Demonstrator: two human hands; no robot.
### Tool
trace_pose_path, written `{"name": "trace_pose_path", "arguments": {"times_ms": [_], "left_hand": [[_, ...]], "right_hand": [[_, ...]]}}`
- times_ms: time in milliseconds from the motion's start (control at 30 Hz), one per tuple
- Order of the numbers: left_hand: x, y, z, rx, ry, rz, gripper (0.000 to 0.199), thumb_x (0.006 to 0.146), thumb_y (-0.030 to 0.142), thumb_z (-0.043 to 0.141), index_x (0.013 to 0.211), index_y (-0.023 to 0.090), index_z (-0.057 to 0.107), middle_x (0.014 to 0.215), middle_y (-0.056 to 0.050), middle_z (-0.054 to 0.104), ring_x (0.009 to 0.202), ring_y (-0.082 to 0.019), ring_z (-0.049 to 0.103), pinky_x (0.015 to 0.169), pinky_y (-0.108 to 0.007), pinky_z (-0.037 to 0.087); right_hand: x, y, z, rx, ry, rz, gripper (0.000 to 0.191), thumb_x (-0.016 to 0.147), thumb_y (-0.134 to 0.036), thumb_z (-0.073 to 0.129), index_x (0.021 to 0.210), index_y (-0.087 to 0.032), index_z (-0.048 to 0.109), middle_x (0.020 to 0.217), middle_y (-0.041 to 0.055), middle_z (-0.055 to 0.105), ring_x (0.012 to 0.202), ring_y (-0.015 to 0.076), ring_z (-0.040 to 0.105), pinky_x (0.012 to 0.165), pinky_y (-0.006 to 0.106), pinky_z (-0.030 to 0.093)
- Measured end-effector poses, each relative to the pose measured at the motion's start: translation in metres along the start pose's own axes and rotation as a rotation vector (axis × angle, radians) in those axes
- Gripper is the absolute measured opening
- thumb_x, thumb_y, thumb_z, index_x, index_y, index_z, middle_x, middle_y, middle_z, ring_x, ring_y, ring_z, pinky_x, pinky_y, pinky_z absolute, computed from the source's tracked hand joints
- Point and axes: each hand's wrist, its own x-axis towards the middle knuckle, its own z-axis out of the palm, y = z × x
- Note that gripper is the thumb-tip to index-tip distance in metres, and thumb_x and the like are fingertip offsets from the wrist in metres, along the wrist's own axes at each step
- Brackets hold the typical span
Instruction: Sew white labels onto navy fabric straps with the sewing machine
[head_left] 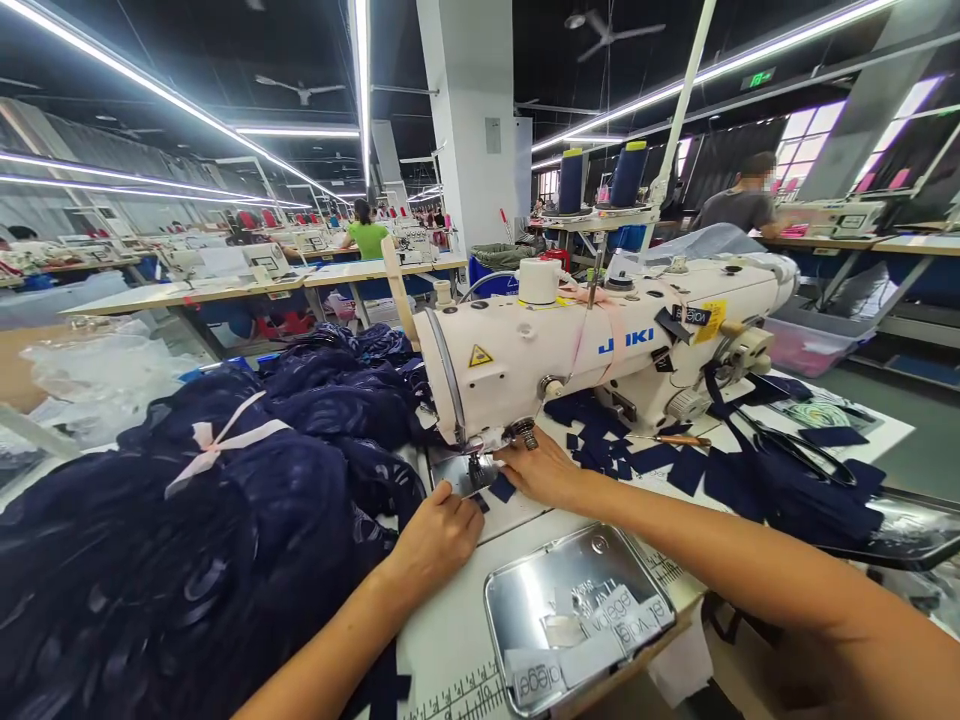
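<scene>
A white JUKI sewing machine (517,350) stands before me, its presser foot (475,468) down near the shiny needle plate (448,470). My left hand (442,528) is closed in front of the foot, thumb and fingers pinched at the edge of a small navy fabric piece (481,500). Right of the foot lies my right hand (544,468), its fingers bent together and reaching toward the needle. Their tips are partly hidden, and what they hold cannot be made out. Another navy scrap (502,488) sits just below the right fingers.
A large navy garment heap (225,540), tied with a pale strip (214,445), fills the left side. A metal tray (577,560) with printed labels (622,620) lies in front. Scissors (806,450), a wooden-handled tool (671,440) and navy scraps (686,468) are at right.
</scene>
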Motion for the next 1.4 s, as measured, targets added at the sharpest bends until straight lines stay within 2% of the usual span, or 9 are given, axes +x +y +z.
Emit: {"name": "trace_pose_path", "arguments": {"times_ms": [100, 167, 400, 633, 933, 1100, 1200, 1300, 1400], "left_hand": [[-0.001, 0.000, 0.001, -0.010, -0.004, -0.007, 0.032, 0.080, 0.000, 0.030, 0.064, 0.012, 0.055, 0.056, -0.004, 0.054, 0.049, -0.014, 0.046, 0.060, -0.031, 0.033], [-0.001, 0.001, 0.001, -0.005, -0.007, -0.005, 0.032, 0.079, -0.001, 0.031, 0.062, 0.012, 0.054, 0.055, -0.004, 0.054, 0.048, -0.014, 0.046, 0.059, -0.031, 0.033], [0.000, 0.001, 0.002, 0.006, -0.002, -0.012, 0.029, 0.078, -0.001, 0.032, 0.063, 0.011, 0.054, 0.056, -0.004, 0.055, 0.047, -0.014, 0.048, 0.057, -0.031, 0.033], [-0.001, 0.002, 0.001, -0.041, 0.098, -0.093, 0.029, 0.083, 0.002, 0.028, 0.077, 0.011, 0.055, 0.054, -0.002, 0.055, 0.046, -0.013, 0.049, 0.056, -0.029, 0.035], [0.006, 0.004, 0.001, 0.042, 0.081, -0.049, 0.030, 0.082, 0.001, 0.027, 0.079, 0.007, 0.057, 0.052, -0.002, 0.054, 0.046, -0.013, 0.048, 0.057, -0.029, 0.036], [0.005, 0.005, 0.002, 0.024, 0.010, -0.023, 0.028, 0.081, 0.001, 0.030, 0.076, 0.007, 0.057, 0.053, -0.003, 0.055, 0.047, -0.014, 0.049, 0.057, -0.030, 0.035], [0.005, 0.006, 0.003, 0.027, -0.015, -0.026, 0.028, 0.080, 0.001, 0.031, 0.077, 0.007, 0.058, 0.054, -0.003, 0.055, 0.048, -0.015, 0.049, 0.059, -0.030, 0.034], [0.006, 0.007, 0.005, 0.015, -0.032, -0.040, 0.027, 0.079, 0.000, 0.032, 0.075, 0.008, 0.058, 0.054, -0.004, 0.055, 0.048, -0.014, 0.049, 0.060, -0.031, 0.035], [0.007, 0.007, 0.004, -0.033, -0.048, -0.049, 0.025, 0.078, 0.000, 0.035, 0.070, 0.008, 0.057, 0.054, -0.003, 0.055, 0.047, -0.014, 0.049, 0.058, -0.031, 0.034]], "right_hand": [[-0.004, -0.014, 0.002, 0.010, -0.017, 0.074, 0.022, 0.080, -0.027, 0.048, 0.093, -0.012, 0.056, 0.091, 0.0110, 0.058, 0.082, 0.0213, 0.052, 0.075, 0.033, 0.036], [-0.007, -0.022, 0.002, 0.002, -0.047, 0.072, 0.025, 0.079, -0.030, 0.048, 0.092, -0.011, 0.055, 0.093, 0.0126, 0.056, 0.083, 0.0220, 0.051, 0.074, 0.033, 0.037], [-0.007, -0.020, -0.001, -0.061, -0.070, -0.043, 0.018, 0.081, -0.014, 0.040, 0.082, -0.011, 0.058, 0.086, 0.0111, 0.057, 0.080, 0.0205, 0.052, 0.076, 0.034, 0.035], [-0.004, -0.014, -0.002, 0.153, -0.123, 0.035, 0.013, 0.081, -0.016, 0.046, 0.076, -0.011, 0.057, 0.085, 0.0086, 0.057, 0.079, 0.0177, 0.054, 0.065, 0.026, 0.036], [0.001, -0.017, 0.002, 0.304, -0.143, 0.141, 0.016, 0.080, -0.015, 0.047, 0.068, -0.013, 0.057, 0.079, 0.0048, 0.057, 0.074, 0.0142, 0.054, 0.065, 0.024, 0.036], [-0.002, -0.017, 0.005, 0.310, -0.096, 0.114, 0.015, 0.080, -0.015, 0.047, 0.070, -0.013, 0.058, 0.079, 0.0047, 0.057, 0.075, 0.0152, 0.053, 0.066, 0.025, 0.037], [-0.004, -0.013, 0.005, 0.405, -0.078, 0.103, 0.011, 0.079, -0.016, 0.051, 0.073, -0.014, 0.060, 0.078, 0.0029, 0.057, 0.075, 0.0138, 0.053, 0.068, 0.024, 0.038], [-0.008, -0.008, 0.005, 0.509, -0.074, 0.042, 0.010, 0.078, -0.014, 0.055, 0.082, -0.016, 0.063, 0.085, 0.0018, 0.059, 0.080, 0.0124, 0.053, 0.074, 0.023, 0.039], [-0.015, -0.010, 0.004, 0.395, -0.078, -0.064, 0.016, 0.078, -0.012, 0.053, 0.088, -0.018, 0.064, 0.093, 0.0030, 0.058, 0.087, 0.0152, 0.050, 0.078, 0.028, 0.039]]}}
